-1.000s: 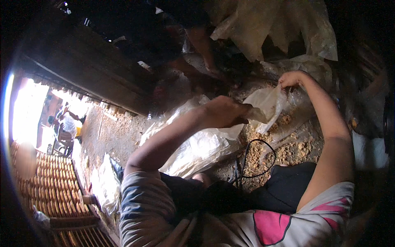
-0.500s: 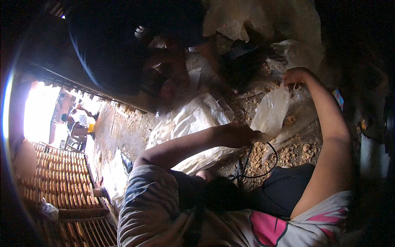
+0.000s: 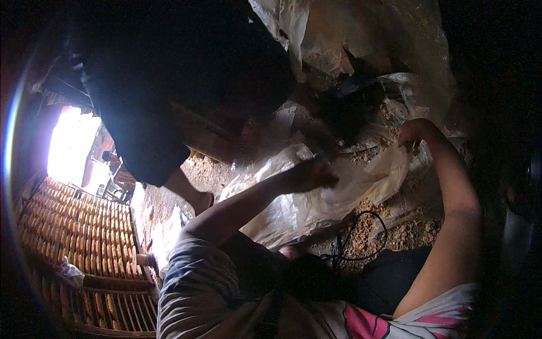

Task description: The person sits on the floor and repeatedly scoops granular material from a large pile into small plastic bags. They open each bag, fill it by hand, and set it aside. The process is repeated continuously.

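The translucent plastic bag stretches between the two hands, its right end just below the right hand, whose fingers are pinched on its edge. The left hand is beside the bag's left part, too shadowed to tell whether it grips; brown crumbs lie below the bag.

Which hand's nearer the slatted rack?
Left. The left hand is over the crumpled plastic, to the right of the slatted rack; the right hand is farther right, at the pale plastic sheet.
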`<move>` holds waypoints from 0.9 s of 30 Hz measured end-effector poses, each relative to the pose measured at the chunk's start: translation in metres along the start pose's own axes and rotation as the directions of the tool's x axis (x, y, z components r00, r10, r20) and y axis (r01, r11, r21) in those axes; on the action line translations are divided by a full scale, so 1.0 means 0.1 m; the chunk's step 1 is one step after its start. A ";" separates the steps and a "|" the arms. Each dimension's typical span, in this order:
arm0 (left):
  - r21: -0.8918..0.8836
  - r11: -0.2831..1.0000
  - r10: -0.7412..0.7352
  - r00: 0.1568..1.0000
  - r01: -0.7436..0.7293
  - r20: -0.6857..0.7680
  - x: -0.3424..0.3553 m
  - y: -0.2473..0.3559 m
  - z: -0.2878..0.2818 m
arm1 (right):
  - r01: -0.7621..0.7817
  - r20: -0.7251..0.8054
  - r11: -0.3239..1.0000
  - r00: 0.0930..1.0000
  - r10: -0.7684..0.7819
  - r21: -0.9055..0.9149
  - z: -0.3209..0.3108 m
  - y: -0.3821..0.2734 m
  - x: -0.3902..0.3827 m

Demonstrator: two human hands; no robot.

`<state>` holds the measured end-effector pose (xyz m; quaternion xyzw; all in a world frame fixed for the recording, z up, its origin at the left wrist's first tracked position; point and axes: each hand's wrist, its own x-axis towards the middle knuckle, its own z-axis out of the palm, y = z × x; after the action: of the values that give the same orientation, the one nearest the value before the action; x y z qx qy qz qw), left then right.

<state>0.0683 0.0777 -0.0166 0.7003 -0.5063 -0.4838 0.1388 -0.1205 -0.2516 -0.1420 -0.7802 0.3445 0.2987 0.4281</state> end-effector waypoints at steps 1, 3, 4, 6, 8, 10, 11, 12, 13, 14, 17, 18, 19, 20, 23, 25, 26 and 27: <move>0.106 0.992 0.068 0.997 -0.063 -0.046 0.20 -0.10 -0.20 | -0.012 -0.002 1.000 1.000 0.012 0.000 0.00 -0.02 0.02; 0.276 0.955 0.150 0.978 -0.106 -0.143 0.69 -0.18 -0.63 | 0.032 -0.020 0.999 0.999 -0.032 -0.024 -0.02 0.10 0.17; 0.294 0.951 0.154 0.971 -0.095 -0.183 0.82 -0.11 -0.73 | 0.044 -0.029 0.999 0.999 -0.045 -0.029 -0.02 0.20 0.24; 0.320 0.943 0.169 0.958 -0.090 -0.230 0.97 -0.04 -0.78 | 0.099 0.015 0.989 0.995 -0.098 -0.113 -0.07 0.20 0.28; 0.268 0.955 0.191 0.958 -0.130 -0.216 0.92 -0.11 -0.65 | 0.043 0.043 0.990 0.998 -0.038 -0.131 0.01 0.02 0.18; 0.095 0.976 0.209 0.969 -0.197 -0.131 0.56 -0.25 -0.36 | 0.065 0.075 0.993 0.996 -0.057 -0.103 0.12 -0.29 0.09; -0.035 0.968 0.246 0.969 -0.247 -0.031 0.48 -0.21 -0.09 | 0.116 0.077 0.990 0.991 -0.110 -0.082 0.07 -0.17 0.04; -0.089 0.964 0.256 0.965 -0.251 0.059 0.36 -0.17 0.15 | 0.087 0.036 0.991 0.996 -0.084 -0.100 0.07 -0.05 0.00; 0.133 0.985 0.095 0.990 -0.108 0.104 -0.05 0.35 0.33 | 0.078 0.005 0.990 0.997 -0.078 -0.119 0.09 0.00 0.00; 0.153 0.985 0.049 0.983 -0.076 0.176 -0.25 0.24 0.50 | 0.113 -0.019 0.981 0.993 -0.118 -0.157 0.11 -0.14 0.04; 0.266 0.930 0.157 0.928 -0.255 0.338 -0.45 -0.14 0.86 | 0.048 -0.055 0.997 0.997 -0.051 -0.062 0.09 -0.04 0.12; 0.285 0.923 0.143 0.918 -0.259 0.370 -0.46 -0.18 0.93 | 0.067 -0.075 0.995 0.995 -0.073 -0.077 0.09 0.05 0.19; 0.304 0.914 0.139 0.909 -0.271 0.392 -0.44 -0.21 0.97 | 0.083 -0.095 0.992 0.991 -0.092 -0.097 0.09 0.16 0.28; 0.321 0.903 0.138 0.900 -0.286 0.414 -0.41 -0.22 1.01 | 0.097 -0.114 0.988 0.987 -0.111 -0.118 0.10 0.28 0.37; 0.351 0.898 0.112 0.910 -0.265 0.400 -0.47 -0.30 1.01 | 0.245 -0.178 0.943 0.941 -0.287 -0.225 0.16 0.00 0.30; 0.367 0.891 0.121 0.919 -0.267 0.375 -0.47 -0.33 0.99 | 0.288 -0.221 0.930 0.915 -0.338 -0.229 0.14 -0.10 0.26; 0.379 0.887 0.126 0.928 -0.263 0.350 -0.46 -0.32 0.97 | 0.309 -0.233 0.930 0.907 -0.352 -0.202 0.13 -0.14 0.26; 0.393 0.883 0.129 0.939 -0.256 0.320 -0.45 -0.31 0.93 | 0.328 -0.247 0.929 0.898 -0.363 -0.175 0.12 -0.17 0.25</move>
<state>0.0088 0.1574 -0.0594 0.5824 -0.6824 -0.4395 -0.0449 -0.0948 -0.2410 -0.1586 -0.8888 0.2364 0.1283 0.3712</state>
